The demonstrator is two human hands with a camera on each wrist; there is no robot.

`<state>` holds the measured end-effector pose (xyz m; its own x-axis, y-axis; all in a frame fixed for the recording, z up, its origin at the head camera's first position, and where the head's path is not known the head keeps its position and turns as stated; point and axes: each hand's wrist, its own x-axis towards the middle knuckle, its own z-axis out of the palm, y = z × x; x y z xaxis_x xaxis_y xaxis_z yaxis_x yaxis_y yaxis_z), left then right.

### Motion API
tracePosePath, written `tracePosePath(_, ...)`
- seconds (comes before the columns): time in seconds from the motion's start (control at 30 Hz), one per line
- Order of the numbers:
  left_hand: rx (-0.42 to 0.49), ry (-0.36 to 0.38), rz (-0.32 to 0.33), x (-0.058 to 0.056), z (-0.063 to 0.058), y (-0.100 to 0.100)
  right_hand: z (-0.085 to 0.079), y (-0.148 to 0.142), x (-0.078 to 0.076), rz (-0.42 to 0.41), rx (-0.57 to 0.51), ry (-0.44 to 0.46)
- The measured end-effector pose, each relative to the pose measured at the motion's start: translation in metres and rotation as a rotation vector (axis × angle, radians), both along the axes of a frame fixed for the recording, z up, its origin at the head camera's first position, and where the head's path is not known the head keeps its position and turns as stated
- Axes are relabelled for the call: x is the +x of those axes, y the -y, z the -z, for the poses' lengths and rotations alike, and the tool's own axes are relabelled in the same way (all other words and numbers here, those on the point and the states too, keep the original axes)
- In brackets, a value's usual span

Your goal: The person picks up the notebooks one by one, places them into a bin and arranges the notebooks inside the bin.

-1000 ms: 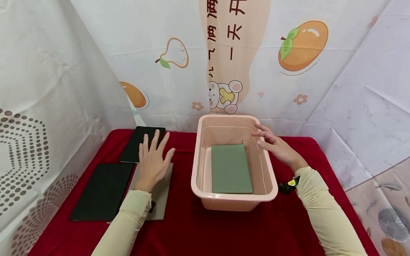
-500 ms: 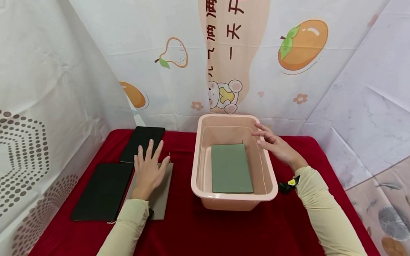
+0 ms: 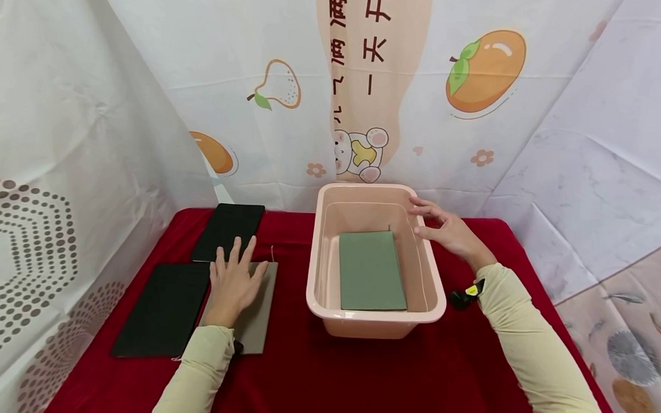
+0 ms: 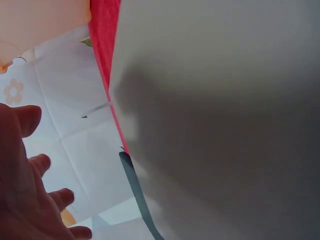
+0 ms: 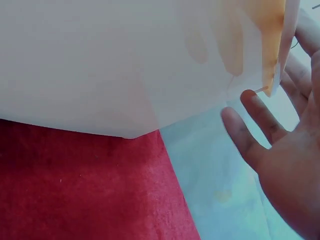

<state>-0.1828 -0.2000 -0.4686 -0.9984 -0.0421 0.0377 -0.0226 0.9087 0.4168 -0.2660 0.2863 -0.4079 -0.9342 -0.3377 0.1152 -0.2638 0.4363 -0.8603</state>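
Observation:
My left hand [image 3: 233,288], fingers spread, hovers above a grey notebook [image 3: 257,319] on the left side of the table. In the left wrist view its shadow falls across the notebook's cover [image 4: 225,75], and the fingers [image 4: 50,200] hold nothing. A thin ribbon sticks out past the notebook's far edge. At the pink plastic tub [image 3: 315,254], my right hand [image 3: 454,236] is by the right rim with loosely bent fingers reaching over it. The right wrist view shows two fingers [image 5: 240,132] beside the tub's outer wall. A green notebook [image 3: 372,272] lies flat inside the tub.
Two black notebooks lie left of the grey one: a larger one [image 3: 160,310] nearer me and a smaller one [image 3: 228,227] at the back. Red cloth [image 3: 357,377] covers the table. Printed curtains [image 3: 289,138] hang close behind and at both sides.
My left hand has drawn back toward me and slightly left, from beside the smaller black notebook to over the grey one. My right hand stays at the tub's rim, its fingers shifting slightly.

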Motion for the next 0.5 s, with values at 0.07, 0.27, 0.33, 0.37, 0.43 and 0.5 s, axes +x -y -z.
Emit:
tracePosePath(0.07, -0.009, 0.017, 0.0, 0.0011, -0.0019, 0.0, 0.0016, -0.0027, -0.0007, 0.0, -0.017, -0.016)
tracePosePath(0.27, -0.009, 0.084, -0.01, 0.0021, -0.0074, -0.0006, 0.0066, -0.0091, -0.0032, -0.039, -0.07, -0.016)
tracePosePath(0.33, -0.01, 0.103, -0.015, 0.0016, -0.0079, -0.0008, 0.0071, -0.0096, -0.0031, -0.041, -0.073, -0.007)
tracePosePath(0.37, -0.012, 0.111, -0.019, 0.001, -0.0074, -0.0006, 0.0074, -0.0099, -0.0031, -0.038, -0.076, -0.002)
tracePosePath(0.43, -0.01, 0.127, -0.031, -0.0002, -0.0076, -0.0005, 0.0075, -0.0099, -0.003, -0.041, -0.079, 0.002)
tracePosePath(0.5, -0.003, 0.149, -0.048, -0.0004, -0.0084, 0.0001, 0.0076, -0.0097, -0.003, -0.045, -0.092, 0.01)
